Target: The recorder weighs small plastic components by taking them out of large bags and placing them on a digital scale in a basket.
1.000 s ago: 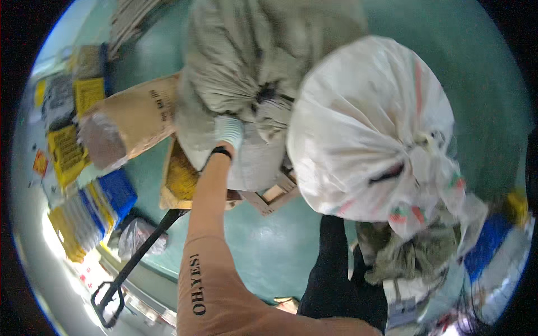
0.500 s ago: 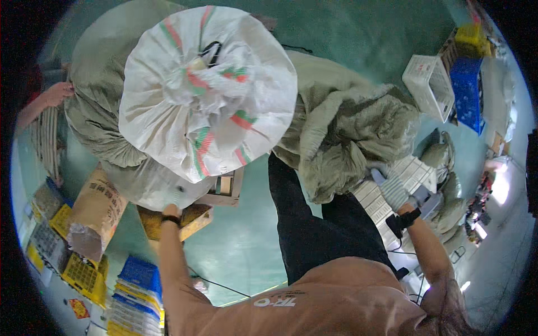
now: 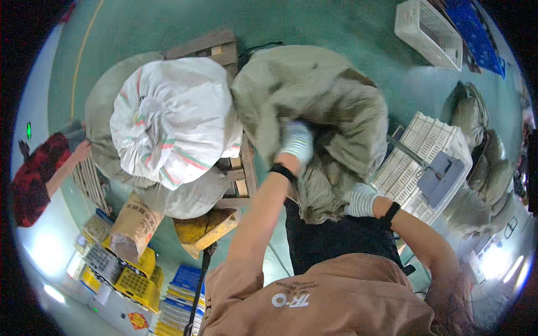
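Note:
A large grey-green woven sack [image 3: 314, 70], its upper part loose and folded, stands in front of me. My left hand [image 3: 298, 143], in a striped glove, is over the dark fold in its middle; the fingers are smeared by motion. At the sack's near right edge, my right hand [image 3: 363, 200], gloved alike, is closed on the bunched fabric, with its fingertips partly hidden. Left of this sack rests a full white woven sack [image 3: 185, 106] with red and green stripes, its gathered top toward me. It lies on other grey-green sacks [image 3: 185, 193].
A wooden pallet [image 3: 246, 168] shows beneath the sacks. White crates [image 3: 420, 145] with a grey scale-like device [image 3: 443, 179] stand right. Another person's arm [image 3: 67, 168] reaches in from the left. A yellow box [image 3: 207, 229], a brown paper bag [image 3: 137, 224] and stacked crates [image 3: 140, 285] are nearby.
My left hand has gone from the grey sack beneath the white one to the grey-green sack on the right. My right hand has shifted inward along its edge. The view has turned.

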A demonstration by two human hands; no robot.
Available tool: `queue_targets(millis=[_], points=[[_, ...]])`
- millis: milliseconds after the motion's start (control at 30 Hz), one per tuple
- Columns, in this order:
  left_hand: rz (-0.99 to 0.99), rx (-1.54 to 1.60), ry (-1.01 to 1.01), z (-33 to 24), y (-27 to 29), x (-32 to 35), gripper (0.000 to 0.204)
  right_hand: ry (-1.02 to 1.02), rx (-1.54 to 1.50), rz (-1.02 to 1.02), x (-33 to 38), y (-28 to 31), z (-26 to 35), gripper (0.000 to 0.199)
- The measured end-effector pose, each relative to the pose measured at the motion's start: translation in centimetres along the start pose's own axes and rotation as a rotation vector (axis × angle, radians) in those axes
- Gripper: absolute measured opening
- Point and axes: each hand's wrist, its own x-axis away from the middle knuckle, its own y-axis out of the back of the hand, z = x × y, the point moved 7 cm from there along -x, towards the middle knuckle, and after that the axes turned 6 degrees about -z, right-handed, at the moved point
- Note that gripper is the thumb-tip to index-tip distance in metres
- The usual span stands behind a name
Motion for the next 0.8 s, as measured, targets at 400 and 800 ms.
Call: queue_targets(millis=[400, 800], points=[[-0.501, 0.305, 0.264, 12.0, -0.5, -3.1, 0.054, 0.068, -0.578, -0.573, -7.3, 8.5, 0.1, 0.024], [0.697, 0.112, -0.203, 7.9, -10.4, 0.7, 0.044, 0.047, 0.746, -1.063, -17.8, 29.6, -12.2, 0.013]])
